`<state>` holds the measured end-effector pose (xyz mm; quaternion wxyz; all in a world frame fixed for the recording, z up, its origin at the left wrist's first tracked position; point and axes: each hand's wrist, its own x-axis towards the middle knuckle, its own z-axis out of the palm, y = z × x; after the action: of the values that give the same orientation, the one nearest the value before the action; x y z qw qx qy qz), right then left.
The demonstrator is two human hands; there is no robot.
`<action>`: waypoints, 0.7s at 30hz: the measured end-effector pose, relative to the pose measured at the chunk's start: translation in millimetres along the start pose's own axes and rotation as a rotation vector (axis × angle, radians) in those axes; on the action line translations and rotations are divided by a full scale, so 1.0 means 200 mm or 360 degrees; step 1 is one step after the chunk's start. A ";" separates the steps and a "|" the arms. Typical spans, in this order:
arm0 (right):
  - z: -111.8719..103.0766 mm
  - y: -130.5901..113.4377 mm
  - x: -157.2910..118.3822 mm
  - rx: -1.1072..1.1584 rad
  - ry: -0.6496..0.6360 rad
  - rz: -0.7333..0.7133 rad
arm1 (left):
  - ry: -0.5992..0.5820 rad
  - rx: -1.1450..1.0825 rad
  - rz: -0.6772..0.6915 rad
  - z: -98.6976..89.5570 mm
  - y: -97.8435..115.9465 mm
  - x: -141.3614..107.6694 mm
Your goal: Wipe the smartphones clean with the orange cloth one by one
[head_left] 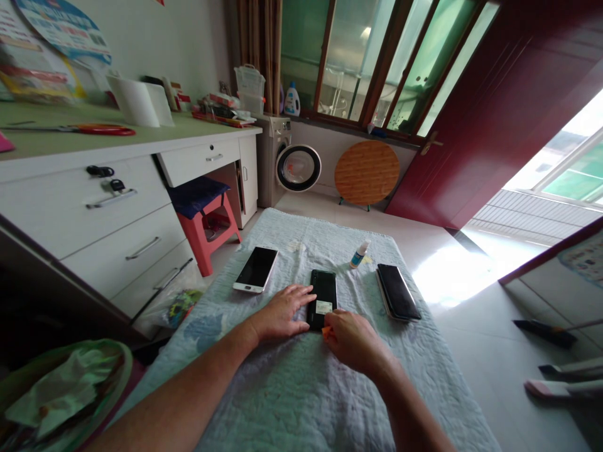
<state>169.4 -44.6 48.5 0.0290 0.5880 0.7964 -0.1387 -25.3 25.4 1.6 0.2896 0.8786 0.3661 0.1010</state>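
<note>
A black phone (323, 292) lies on the cloth-covered table with its back up and a pale sticker (324, 307) on its lower half. My left hand (287, 309) rests at its left side, fingers stretched out, fingertips against the phone's edge. Closed at the phone's lower right corner, my right hand (351, 336) grips a small orange cloth (326, 333), mostly hidden by the fingers. To the left lies a white phone (257, 269) with a dark screen. A dark-screened phone (398, 292) sits at the right, and a small spray bottle (360, 254) stands beyond the black phone.
A pale quilted cloth (282, 389) covers the table. Drawers (122, 232) and a red stool (207, 229) stand at the left, with a waste bin (125, 370) nearer. Behind are a washing machine (273, 160) with its door ajar and a round wooden tabletop (367, 172).
</note>
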 end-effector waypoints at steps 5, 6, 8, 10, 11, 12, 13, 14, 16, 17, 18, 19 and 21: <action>0.05 -0.03 0.02 0.0059 0.0107 -0.0148 | -0.0038 0.0007 -0.0029 0.00 0.01 0.00; 0.06 -0.04 0.03 0.0073 0.0123 -0.0166 | -0.0032 0.0002 -0.0020 0.00 0.00 0.00; 0.08 -0.05 0.04 0.0110 0.0156 -0.0187 | -0.0020 -0.0002 -0.0005 0.00 0.00 0.00; 0.10 -0.07 0.05 0.0158 0.0190 -0.0204 | -0.0026 0.0000 0.0002 0.00 -0.01 0.01; 0.11 -0.08 0.05 0.0184 0.0210 -0.0216 | -0.0032 0.0003 0.0003 0.01 -0.01 0.01; 0.12 -0.09 0.06 0.0208 0.0232 -0.0229 | -0.0036 0.0007 0.0008 0.01 -0.02 0.01; 0.12 -0.10 0.06 0.0229 0.0250 -0.0244 | -0.0036 0.0009 0.0017 0.01 -0.02 0.01; 0.12 -0.11 0.07 0.0245 0.0259 -0.0259 | -0.0032 0.0009 0.0027 0.02 -0.03 0.01; 0.12 -0.12 0.07 0.0255 0.0261 -0.0260 | -0.0018 0.0006 0.0038 0.02 -0.03 0.01; 0.11 -0.11 0.07 0.0250 0.0250 -0.0245 | -0.0019 0.0003 0.0037 0.02 -0.03 0.01; 0.10 -0.11 0.07 0.0241 0.0231 -0.0220 | -0.0022 0.0000 0.0030 0.02 -0.03 0.01; 0.08 -0.10 0.06 0.0232 0.0208 -0.0191 | -0.0025 -0.0003 0.0020 0.01 -0.03 0.01; 0.05 -0.07 0.05 0.0223 0.0162 -0.0131 | -0.0019 -0.0011 0.0008 0.01 -0.02 0.00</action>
<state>151.6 -41.8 39.3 -0.0585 0.5616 0.8086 -0.1652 -27.0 27.5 -2.5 0.2947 0.8791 0.3618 0.0977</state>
